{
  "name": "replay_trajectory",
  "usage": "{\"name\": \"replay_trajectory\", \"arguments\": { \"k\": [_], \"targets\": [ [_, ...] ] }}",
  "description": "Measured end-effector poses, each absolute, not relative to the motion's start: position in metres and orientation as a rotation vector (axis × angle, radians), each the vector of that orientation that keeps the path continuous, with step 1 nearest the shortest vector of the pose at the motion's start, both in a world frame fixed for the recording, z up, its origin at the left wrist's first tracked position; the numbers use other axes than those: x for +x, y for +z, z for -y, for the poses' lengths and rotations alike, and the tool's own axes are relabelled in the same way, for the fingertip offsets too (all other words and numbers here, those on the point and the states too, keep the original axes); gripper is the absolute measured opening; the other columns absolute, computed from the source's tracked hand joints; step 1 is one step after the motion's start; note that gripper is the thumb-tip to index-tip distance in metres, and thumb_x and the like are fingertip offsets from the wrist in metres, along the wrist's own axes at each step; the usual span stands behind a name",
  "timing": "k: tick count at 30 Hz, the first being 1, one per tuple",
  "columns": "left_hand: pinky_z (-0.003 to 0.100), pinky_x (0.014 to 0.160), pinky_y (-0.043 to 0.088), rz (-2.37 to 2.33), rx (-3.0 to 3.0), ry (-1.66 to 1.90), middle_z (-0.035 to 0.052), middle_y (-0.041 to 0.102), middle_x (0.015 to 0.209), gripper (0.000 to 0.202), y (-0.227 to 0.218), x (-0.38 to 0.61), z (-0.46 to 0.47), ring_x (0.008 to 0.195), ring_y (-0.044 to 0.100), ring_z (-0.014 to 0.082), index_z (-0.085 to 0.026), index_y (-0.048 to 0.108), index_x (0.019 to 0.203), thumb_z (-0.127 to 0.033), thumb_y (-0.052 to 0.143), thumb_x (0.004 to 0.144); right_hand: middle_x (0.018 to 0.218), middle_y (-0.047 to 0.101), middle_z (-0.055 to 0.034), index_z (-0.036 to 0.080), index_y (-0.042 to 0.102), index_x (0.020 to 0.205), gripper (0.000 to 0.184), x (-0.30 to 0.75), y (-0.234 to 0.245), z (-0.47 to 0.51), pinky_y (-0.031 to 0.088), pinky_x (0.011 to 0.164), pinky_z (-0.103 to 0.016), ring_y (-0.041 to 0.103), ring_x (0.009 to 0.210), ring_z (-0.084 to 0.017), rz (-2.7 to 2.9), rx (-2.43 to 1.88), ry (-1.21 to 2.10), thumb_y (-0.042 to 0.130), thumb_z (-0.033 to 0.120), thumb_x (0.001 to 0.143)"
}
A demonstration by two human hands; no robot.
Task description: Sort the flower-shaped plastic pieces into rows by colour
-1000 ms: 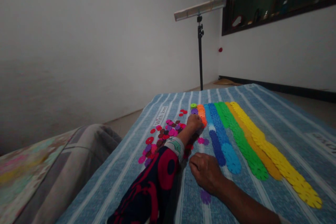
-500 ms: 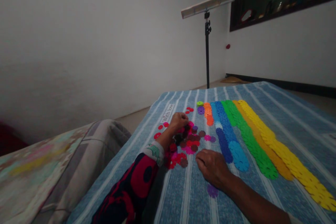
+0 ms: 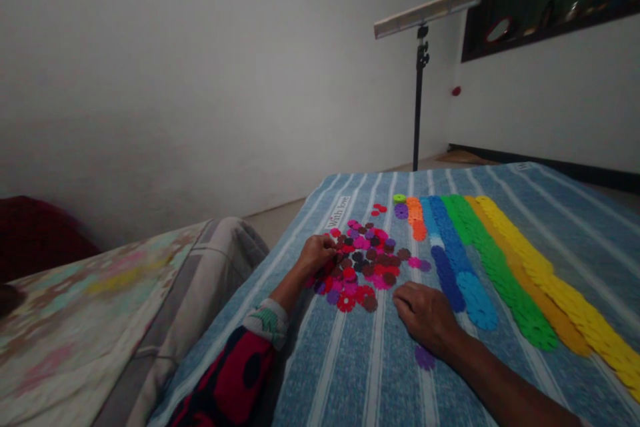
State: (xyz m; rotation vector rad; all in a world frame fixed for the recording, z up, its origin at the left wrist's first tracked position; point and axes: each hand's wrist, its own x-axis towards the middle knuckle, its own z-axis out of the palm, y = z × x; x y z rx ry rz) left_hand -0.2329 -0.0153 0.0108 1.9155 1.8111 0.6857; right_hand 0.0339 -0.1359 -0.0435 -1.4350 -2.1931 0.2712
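A loose pile of flower-shaped plastic discs [image 3: 367, 263] in red, pink, purple, brown and black lies on the striped blue cloth [image 3: 345, 360]. At the pile's left edge is my left hand [image 3: 319, 253], its fingers bent and pressed together low over the discs; what they hold, if anything, is hidden. My right hand [image 3: 425, 315] rests curled on the cloth, right of the pile, and the inside of its fist cannot be seen. A purple disc [image 3: 425, 357] lies just below that wrist.
Overlapping rows of discs run along the right: yellow [image 3: 555, 283], amber [image 3: 530, 270], green [image 3: 505, 280], blue [image 3: 453, 240], dark blue [image 3: 447, 277] and orange [image 3: 416, 219]. Beyond the cloth stands a lamp on a black pole [image 3: 418, 107]. A patterned blanket [image 3: 95, 320] is at left.
My left hand has moved left and down from the top of the pile to its left edge, uncovering more discs. The right hand stays curled in place. The view has shifted left.
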Motion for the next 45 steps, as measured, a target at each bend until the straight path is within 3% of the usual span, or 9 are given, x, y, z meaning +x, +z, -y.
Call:
{"name": "replay_trajectory", "arguments": {
  "k": [12,21,27,39,45],
  "targets": [
    [0.029,0.074,0.046,-2.01,2.349,0.206,0.007,0.069,0.095,0.028,0.021,-0.211,0.04,0.091,0.064,0.0224,-0.023,0.075,0.104,-0.029,0.056,0.084,0.08,0.069,-0.0029,0.02,0.068,0.076,0.027,0.037,-0.046,0.137,0.036,0.067,-0.026,0.064,0.075,-0.017,2.167,-1.39,0.252,0.045,0.019,0.089],
    [0.029,0.084,0.047,-1.923,2.39,0.092,0.0058,0.066,0.103,0.042,0.023,-0.204,0.036,0.096,0.063,0.0213,-0.032,0.068,0.125,-0.024,0.056,0.084,0.078,0.068,-0.0026,0.02,0.067,0.075,0.027,0.038,-0.046,0.138,0.036,0.067,-0.027,0.064,0.075,-0.017,2.17,-1.387,0.254,0.045,0.02,0.09],
    [0.029,0.084,0.047,-1.97,2.337,0.159,0.0063,0.067,0.097,0.04,0.02,-0.214,0.035,0.095,0.062,0.021,-0.027,0.073,0.116,-0.018,0.053,0.083,0.079,0.069,-0.0031,0.02,0.067,0.074,0.028,0.038,-0.047,0.137,0.036,0.067,-0.027,0.064,0.074,-0.017,2.16,-1.385,0.259,0.044,0.019,0.089],
    [0.032,0.087,0.044,-1.844,2.582,0.166,0.0075,0.061,0.105,0.028,0.011,-0.203,0.028,0.105,0.055,0.0241,-0.025,0.071,0.108,-0.036,0.059,0.085,0.078,0.068,-0.0026,0.02,0.069,0.076,0.028,0.039,-0.046,0.138,0.036,0.067,-0.027,0.063,0.073,-0.016,2.169,-1.391,0.284,0.044,0.019,0.09],
    [0.032,0.087,0.044,-1.816,2.612,0.136,0.0093,0.061,0.109,0.028,0.017,-0.189,0.025,0.105,0.056,0.0242,-0.026,0.072,0.109,-0.031,0.057,0.086,0.079,0.068,-0.0028,0.02,0.068,0.074,0.028,0.039,-0.046,0.137,0.036,0.067,-0.026,0.062,0.074,-0.016,2.162,-1.384,0.299,0.044,0.019,0.09]
  ]
}}
